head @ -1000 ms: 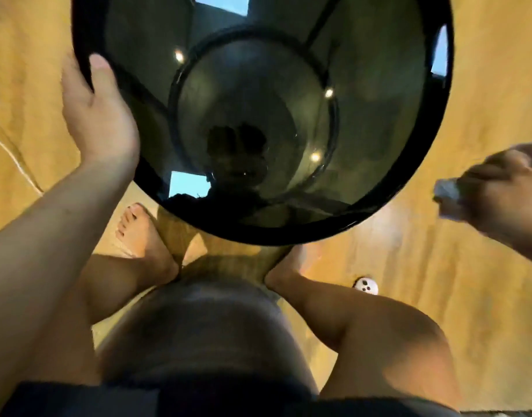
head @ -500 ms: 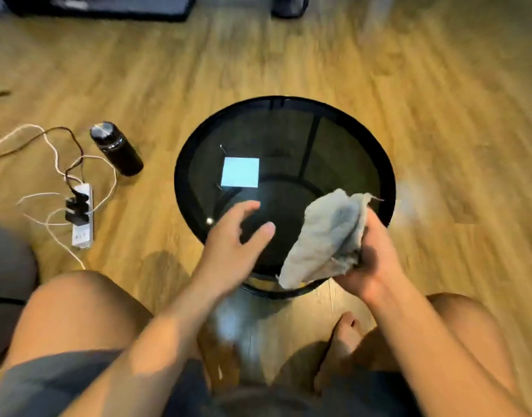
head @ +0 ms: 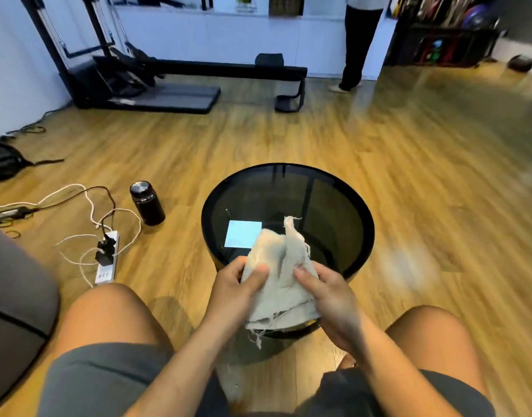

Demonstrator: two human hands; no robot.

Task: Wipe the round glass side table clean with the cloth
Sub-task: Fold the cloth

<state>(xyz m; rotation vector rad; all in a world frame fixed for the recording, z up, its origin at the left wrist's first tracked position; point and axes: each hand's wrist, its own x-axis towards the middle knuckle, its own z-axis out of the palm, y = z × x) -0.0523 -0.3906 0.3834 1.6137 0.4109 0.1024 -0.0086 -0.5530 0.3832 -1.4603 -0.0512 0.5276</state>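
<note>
The round side table (head: pixel 334 188) has a dark glass top in a black rim and stands on the wooden floor in front of my knees. A pale square of light reflects on the glass. The beige, frayed cloth (head: pixel 278 275) is bunched up over the near edge of the table. My left hand (head: pixel 237 285) grips its left side and my right hand (head: pixel 325 293) grips its right side. Both hands hover at the table's near rim and hide that part of it.
A black bottle (head: pixel 146 203) stands left of the table. A white power strip (head: pixel 106 257) with tangled cables lies further left. A grey seat (head: pixel 15 296) is at my left. Exercise equipment (head: pixel 156 82) and a standing person (head: pixel 353 43) are at the far wall.
The view has lifted from the table to the room. My left hand has come off the glass and taken hold of the cloth, which both hands now hold.
</note>
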